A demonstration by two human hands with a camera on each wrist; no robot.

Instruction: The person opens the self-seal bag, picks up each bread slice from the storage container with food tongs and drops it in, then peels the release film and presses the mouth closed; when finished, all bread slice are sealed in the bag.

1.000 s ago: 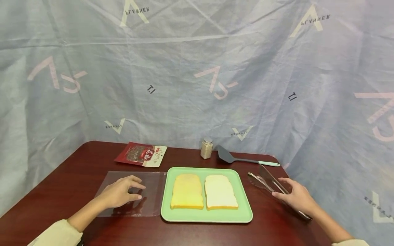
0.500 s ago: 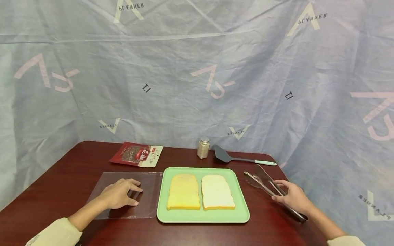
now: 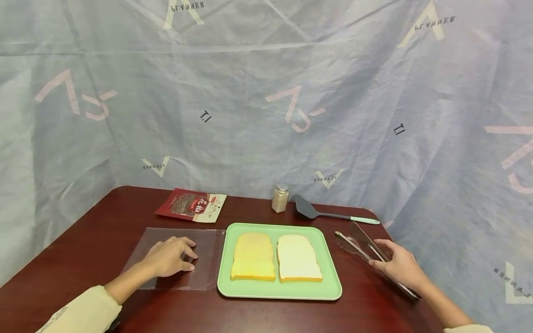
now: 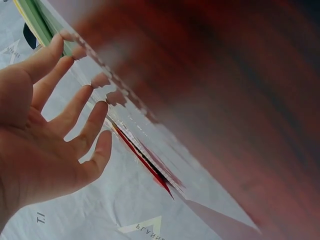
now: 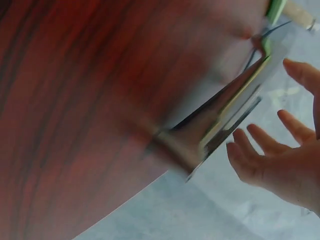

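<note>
Left hand [image 3: 172,256]: hovering low over the plastic sheet, fingers spreading in a loose curve; its grip is holding nothing. Whether a fingertip is touching the plastic, the views are not making plain.
Plastic sheet [image 3: 206,266]: lying flat and see-through left of the tray, its right edge running just beside the tray's left rim.
Right hand [image 3: 400,266]: reaching over the tongs, thumb and forefinger standing apart; its grip is loose and gripping nothing, the right wrist view showing the fingers apart from the metal.
Tongs [image 3: 376,251]: lying slantwise right of the tray, their spread ends pointing away from the person, their joined end sitting near the tabletop's right edge.
Tray [image 3: 279,290]: resting between the two hands, a strip of wood separating its right rim from the tongs and a broader band stretching below its near rim.
Bread: a yellow slice [image 3: 253,256] and a white slice [image 3: 299,258] are lying side by side inside the tray, a narrow gap dividing them.
Back edge: a red packet [image 3: 191,205] is lying at left, a jar [image 3: 280,199] is standing upright, and a spatula [image 3: 308,209] is pointing its handle rightward.
Tabletop [image 3: 250,317]: spreading under everything, a curtain [image 3: 233,115] hanging behind its back edge.
</note>
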